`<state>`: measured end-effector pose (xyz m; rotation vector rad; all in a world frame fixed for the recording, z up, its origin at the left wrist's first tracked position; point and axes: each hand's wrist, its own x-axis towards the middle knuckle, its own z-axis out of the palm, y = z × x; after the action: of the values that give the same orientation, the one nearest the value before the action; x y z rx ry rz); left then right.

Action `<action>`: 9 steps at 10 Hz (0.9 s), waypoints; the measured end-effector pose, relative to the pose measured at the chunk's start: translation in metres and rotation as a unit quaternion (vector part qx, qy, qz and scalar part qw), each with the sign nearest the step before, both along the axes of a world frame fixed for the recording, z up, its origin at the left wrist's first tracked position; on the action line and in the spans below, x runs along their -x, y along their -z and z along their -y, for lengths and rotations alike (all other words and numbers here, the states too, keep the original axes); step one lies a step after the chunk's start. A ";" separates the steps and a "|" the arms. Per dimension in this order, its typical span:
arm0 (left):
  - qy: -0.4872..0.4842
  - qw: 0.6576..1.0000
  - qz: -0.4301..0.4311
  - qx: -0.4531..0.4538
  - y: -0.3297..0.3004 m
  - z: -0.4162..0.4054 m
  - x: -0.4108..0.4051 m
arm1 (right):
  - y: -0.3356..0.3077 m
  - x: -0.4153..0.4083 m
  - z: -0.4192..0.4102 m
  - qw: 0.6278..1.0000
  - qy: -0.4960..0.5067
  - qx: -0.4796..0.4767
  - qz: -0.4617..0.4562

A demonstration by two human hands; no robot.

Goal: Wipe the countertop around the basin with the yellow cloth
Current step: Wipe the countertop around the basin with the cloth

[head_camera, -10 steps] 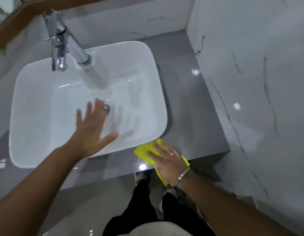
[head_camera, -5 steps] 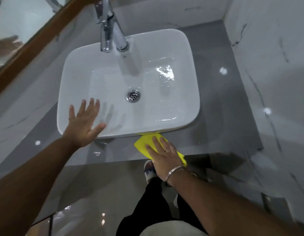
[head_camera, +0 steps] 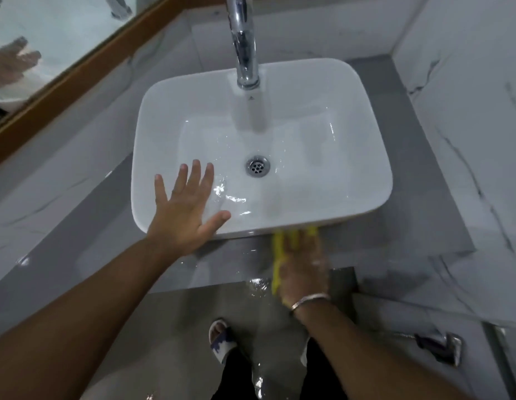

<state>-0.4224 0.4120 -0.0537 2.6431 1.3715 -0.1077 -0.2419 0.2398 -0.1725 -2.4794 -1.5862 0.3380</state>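
Observation:
A white rectangular basin (head_camera: 375, 180) sits on a glossy grey countertop (head_camera: 112, 249). My right hand (head_camera: 304, 264), blurred by motion, presses flat on the yellow cloth (head_camera: 277, 249) on the narrow front strip of the counter, just below the basin's front rim. Most of the cloth is hidden under the hand. My left hand (head_camera: 187, 210) hovers with fingers spread over the basin's front left corner and holds nothing.
A chrome tap (head_camera: 243, 44) rises over the basin's back edge, and a drain (head_camera: 257, 166) sits in its middle. Marble walls close in at the right and back. A wood-framed mirror (head_camera: 57, 79) hangs at the upper left. Below the counter edge are the floor and a sandalled foot (head_camera: 222, 339).
The view has swung so the basin sits centred. My right hand and the cloth have turned lengthwise and slid along the front strip. My left hand stays over the basin's front left corner.

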 end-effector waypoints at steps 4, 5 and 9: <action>0.115 0.990 -0.012 -0.083 -0.002 -0.059 0.089 | -0.008 -0.080 0.028 0.990 0.130 0.056 0.029; 0.106 0.991 0.005 -0.076 0.000 -0.057 0.082 | 0.009 -0.036 0.010 0.972 0.217 0.049 -0.074; 0.091 0.994 0.001 -0.063 -0.001 -0.058 0.087 | -0.037 0.088 -0.026 0.973 -0.229 -0.014 0.008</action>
<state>-0.5090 0.4701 -0.0530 2.8687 1.1714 -0.0419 -0.3294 0.2663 -0.1360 -2.0747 -2.1450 0.3519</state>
